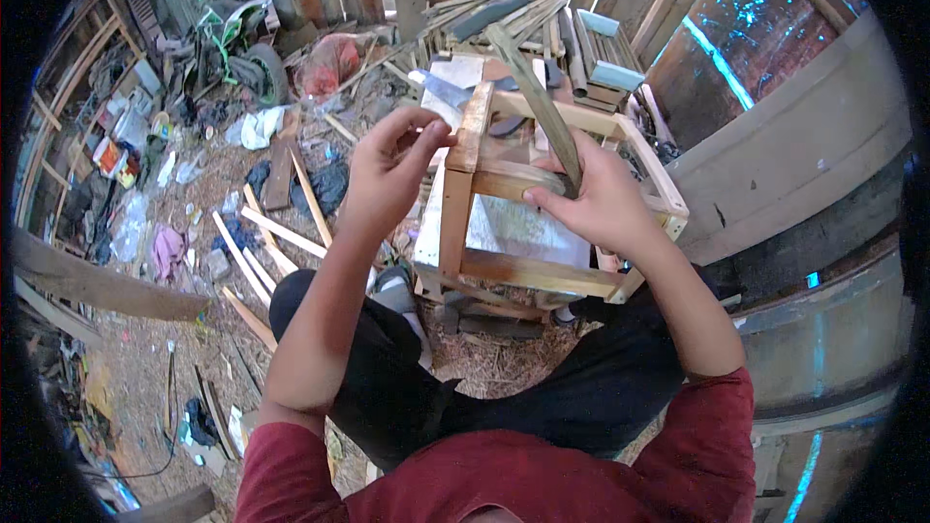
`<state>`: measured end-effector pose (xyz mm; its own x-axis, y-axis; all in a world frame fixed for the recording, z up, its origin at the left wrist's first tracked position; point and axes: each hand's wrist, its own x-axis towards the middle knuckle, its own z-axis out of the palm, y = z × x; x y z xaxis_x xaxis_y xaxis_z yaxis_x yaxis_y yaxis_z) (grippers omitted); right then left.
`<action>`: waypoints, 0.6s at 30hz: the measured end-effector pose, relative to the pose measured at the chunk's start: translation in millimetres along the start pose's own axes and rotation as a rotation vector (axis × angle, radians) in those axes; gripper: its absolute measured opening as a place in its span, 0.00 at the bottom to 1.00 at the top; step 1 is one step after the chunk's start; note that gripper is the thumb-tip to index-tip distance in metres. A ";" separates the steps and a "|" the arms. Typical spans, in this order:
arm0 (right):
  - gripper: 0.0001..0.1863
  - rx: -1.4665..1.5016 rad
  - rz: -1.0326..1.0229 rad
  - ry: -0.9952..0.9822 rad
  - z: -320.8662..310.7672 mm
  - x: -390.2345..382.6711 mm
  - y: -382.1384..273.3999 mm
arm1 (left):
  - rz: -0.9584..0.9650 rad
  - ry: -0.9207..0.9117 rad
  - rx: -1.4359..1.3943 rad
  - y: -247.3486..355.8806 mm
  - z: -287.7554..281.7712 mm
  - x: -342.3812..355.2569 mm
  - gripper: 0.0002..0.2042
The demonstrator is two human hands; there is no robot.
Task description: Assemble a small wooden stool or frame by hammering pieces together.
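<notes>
A wooden frame [455, 223] of light-coloured bars, like a small stool or box frame, stands before me. My right hand [605, 199] is wrapped round the lower end of a flat, greyish wooden strip [538, 97]. The strip slants up and away to the left across the frame; the thumb lies near the frame's upper bar. At the frame's near left corner is my left hand [392, 169], fingers curled and thumb and forefinger close together. Whatever may be between those fingertips is too small to make out. Under the frame shows a whitish board [528, 237].
Behind the frame lies a pile of thin wooden slats [484, 10]. Loose light strips [295, 232] are scattered on the littered ground at left. Farther back are a green bike-like vehicle [232, 39] and a red bundle [329, 63]. Large boards [775, 145] stand at right.
</notes>
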<state>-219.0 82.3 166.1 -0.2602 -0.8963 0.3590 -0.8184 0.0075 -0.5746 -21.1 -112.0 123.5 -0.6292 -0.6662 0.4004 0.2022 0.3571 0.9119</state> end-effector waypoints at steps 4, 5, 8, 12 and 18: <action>0.33 0.118 0.150 -0.083 22.3 -16.3 11.1 | -0.041 -0.101 0.025 -9.5 -5.5 -2.3 0.07; 0.33 0.068 0.120 -0.058 26.7 -16.7 14.8 | -0.105 -0.147 0.107 -10.2 -5.2 -5.0 0.08; 0.33 0.050 0.139 -0.055 31.9 -20.4 25.0 | -0.011 -0.199 0.228 -10.7 -4.1 -11.9 0.08; 0.33 0.041 0.228 -0.096 39.7 -29.1 30.2 | -0.043 -0.281 0.224 -14.0 -0.8 -19.7 0.08; 0.29 0.021 0.247 -0.064 51.7 -41.3 33.4 | -0.001 -0.348 0.273 -27.5 -0.9 -32.3 0.09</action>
<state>-209.1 96.7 94.1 -0.4174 -0.8947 0.1591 -0.7230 0.2209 -0.6546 -5.7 -100.8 85.6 -0.8539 -0.4234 0.3027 0.0252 0.5473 0.8366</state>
